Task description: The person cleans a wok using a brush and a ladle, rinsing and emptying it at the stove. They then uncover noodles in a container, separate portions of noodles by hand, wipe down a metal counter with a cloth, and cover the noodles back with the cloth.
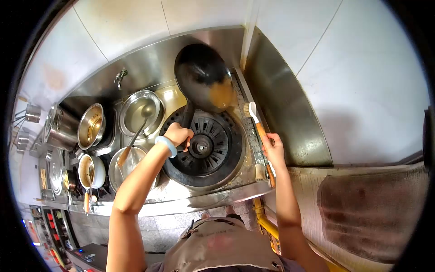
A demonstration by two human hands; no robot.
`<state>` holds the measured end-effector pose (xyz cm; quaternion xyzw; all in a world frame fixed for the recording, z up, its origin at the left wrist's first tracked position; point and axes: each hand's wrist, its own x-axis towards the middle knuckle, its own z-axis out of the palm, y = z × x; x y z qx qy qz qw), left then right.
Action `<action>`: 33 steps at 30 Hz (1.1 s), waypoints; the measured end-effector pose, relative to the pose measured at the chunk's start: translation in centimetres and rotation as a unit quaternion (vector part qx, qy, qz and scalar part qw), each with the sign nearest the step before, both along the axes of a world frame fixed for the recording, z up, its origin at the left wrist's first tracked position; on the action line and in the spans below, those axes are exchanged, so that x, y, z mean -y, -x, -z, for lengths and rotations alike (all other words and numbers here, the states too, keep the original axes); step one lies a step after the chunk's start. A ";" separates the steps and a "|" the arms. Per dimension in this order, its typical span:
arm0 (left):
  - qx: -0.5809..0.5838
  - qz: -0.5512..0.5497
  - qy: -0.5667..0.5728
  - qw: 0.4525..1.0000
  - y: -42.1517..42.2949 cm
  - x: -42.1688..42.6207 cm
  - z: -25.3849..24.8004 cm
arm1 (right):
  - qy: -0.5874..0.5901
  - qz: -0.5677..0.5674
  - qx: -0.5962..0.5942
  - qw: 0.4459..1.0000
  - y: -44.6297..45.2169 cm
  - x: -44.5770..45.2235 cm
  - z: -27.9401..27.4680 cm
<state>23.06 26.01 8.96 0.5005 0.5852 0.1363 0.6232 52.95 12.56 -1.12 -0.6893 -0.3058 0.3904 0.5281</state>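
My left hand (179, 134) is closed round the black handle of a wok (199, 68). The wok is tilted above the back of the round black burner (204, 149), and brownish liquid lies in its lower right side. In my right hand (273, 148) is a brush (254, 115) with a wooden handle, white neck and pale bristles. Its head points up, to the right of the burner. A second wooden handle (271, 176) shows just below my right hand, partly hidden, beside a pale cloth-like piece (260, 173).
Left of the burner stand a metal basin (158, 109) of liquid with a ladle (136, 136) in it, and a strainer bowl (116, 174). Further left are a steel bowl (84, 131), a white pot (99, 177) and a stockpot (63, 131). A tap (119, 78) juts from the steel backsplash.
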 end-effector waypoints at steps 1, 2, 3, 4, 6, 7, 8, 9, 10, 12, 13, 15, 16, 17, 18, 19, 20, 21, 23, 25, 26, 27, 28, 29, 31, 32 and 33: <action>-0.004 -0.010 -0.014 1.000 -0.3 0.0 0.3 | 0.000 0.002 -0.001 1.000 0.2 0.7 0.2; -0.007 -0.020 -0.028 0.999 -0.6 0.1 0.5 | -0.011 0.014 -0.006 1.000 0.4 1.3 0.4; 0.003 -0.034 -0.025 0.999 -0.9 0.2 0.6 | -0.022 0.026 -0.012 0.999 0.6 1.9 0.4; 0.004 -0.032 -0.026 0.999 -1.0 0.4 0.4 | -0.024 0.028 -0.011 0.999 0.8 2.6 0.2; -0.024 -0.017 -0.042 0.999 -1.6 0.8 0.4 | -0.010 0.032 -0.052 0.998 0.8 3.6 0.0; -0.023 -0.018 -0.060 0.998 -1.8 1.1 0.6 | -0.019 0.030 -0.054 0.998 0.5 4.1 0.8; -0.023 -0.019 -0.059 0.998 -2.0 1.4 0.8 | -0.018 0.029 -0.055 0.998 0.5 4.5 1.1; -0.035 -0.019 -0.071 0.997 -2.2 1.6 1.1 | -0.011 0.038 -0.057 0.998 0.5 4.9 1.1; -0.046 -0.019 -0.081 0.995 -2.3 1.8 1.3 | -0.002 0.047 -0.058 0.997 0.5 5.2 1.0; -0.067 -0.015 -0.093 0.993 -2.4 2.3 1.9 | -0.005 0.050 -0.071 0.996 0.8 6.0 0.4; -0.087 -0.019 -0.111 0.990 -2.6 2.5 2.2 | -0.008 0.054 -0.085 0.995 0.9 6.2 0.2; -0.112 0.001 -0.112 0.987 -2.9 2.8 2.2 | -0.015 0.053 -0.083 0.995 0.8 6.4 1.0; -0.113 -0.002 -0.111 0.987 -3.1 3.3 1.9 | -0.022 0.053 -0.081 0.995 0.8 6.6 1.4; -0.133 0.000 -0.129 0.983 -3.4 3.8 1.6 | -0.022 0.049 -0.081 0.995 0.6 6.7 1.7; -0.152 0.001 -0.147 0.977 -3.6 4.3 1.3 | -0.017 0.046 -0.075 0.996 0.6 6.9 1.6; -0.169 0.003 -0.158 0.973 -3.7 4.5 1.4 | -0.012 0.042 -0.069 0.997 0.6 7.0 1.4; -0.170 -0.002 -0.158 0.973 -3.6 4.5 1.7 | -0.012 0.037 -0.069 0.997 0.6 7.1 1.3; -0.219 0.023 -0.188 0.957 -3.7 4.5 2.2 | -0.005 0.033 -0.059 0.998 0.6 7.2 0.7; -0.253 0.018 -0.213 0.943 -3.6 4.7 3.1 | 0.002 0.024 -0.048 0.999 0.8 7.4 0.2; -0.247 0.017 -0.214 0.945 -3.5 5.0 2.9 | 0.005 0.030 -0.052 0.998 0.9 7.4 0.0; -0.240 0.021 -0.215 0.946 -3.5 5.2 2.8 | 0.004 0.026 -0.051 0.998 0.8 7.5 -0.1; -0.241 0.016 -0.215 0.946 -3.6 5.3 2.6 | 0.018 0.021 -0.059 0.998 0.8 7.7 -0.7; -0.225 0.015 -0.206 0.952 -3.6 5.5 2.4 | 0.032 0.015 -0.067 0.997 0.8 7.9 -1.2; -0.208 0.012 -0.197 0.958 -3.6 5.8 2.3 | 0.046 0.010 -0.056 0.997 1.0 8.1 -1.8; -0.156 -0.014 -0.170 0.973 -3.7 6.1 2.6 | 0.038 0.004 -0.055 0.998 0.8 8.3 -1.5; -0.103 -0.050 -0.137 0.984 -3.5 6.0 3.7 | 0.031 0.006 -0.056 0.998 0.8 8.3 -1.4; -0.036 -0.078 -0.100 0.991 -3.4 6.7 3.0 | 0.043 0.006 -0.037 0.998 1.1 8.5 -2.3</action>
